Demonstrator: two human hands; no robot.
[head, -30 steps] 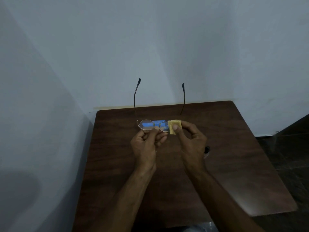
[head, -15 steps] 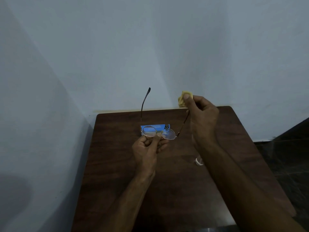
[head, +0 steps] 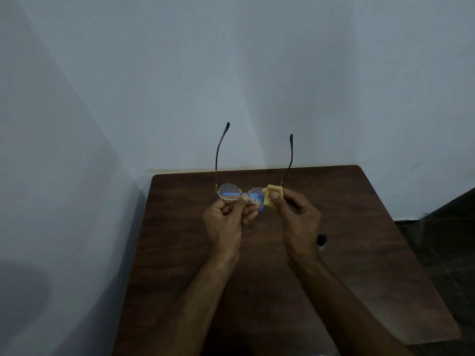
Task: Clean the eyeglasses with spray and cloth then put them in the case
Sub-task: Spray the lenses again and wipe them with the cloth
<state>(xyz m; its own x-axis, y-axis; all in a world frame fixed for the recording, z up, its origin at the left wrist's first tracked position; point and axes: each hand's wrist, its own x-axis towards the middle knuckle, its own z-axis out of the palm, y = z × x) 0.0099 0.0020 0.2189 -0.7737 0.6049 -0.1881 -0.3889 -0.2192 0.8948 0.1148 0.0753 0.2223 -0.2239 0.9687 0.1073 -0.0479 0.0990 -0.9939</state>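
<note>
right hand (head: pixel 298 217) returned one cloth (head: pixel 268 193) to one pair of eyeglasses (head: pixel 229 191).

You are in a plain indoor room, perhaps a home or a simple office; I cannot tell which; a dark brown wooden table with rounded corners (head: pixel 359 227) stands in the corner where two bare pale blue-grey painted walls (head: pixel 257 73) meet; at your right a dark floor (head: pixel 449 253) shows.
</note>
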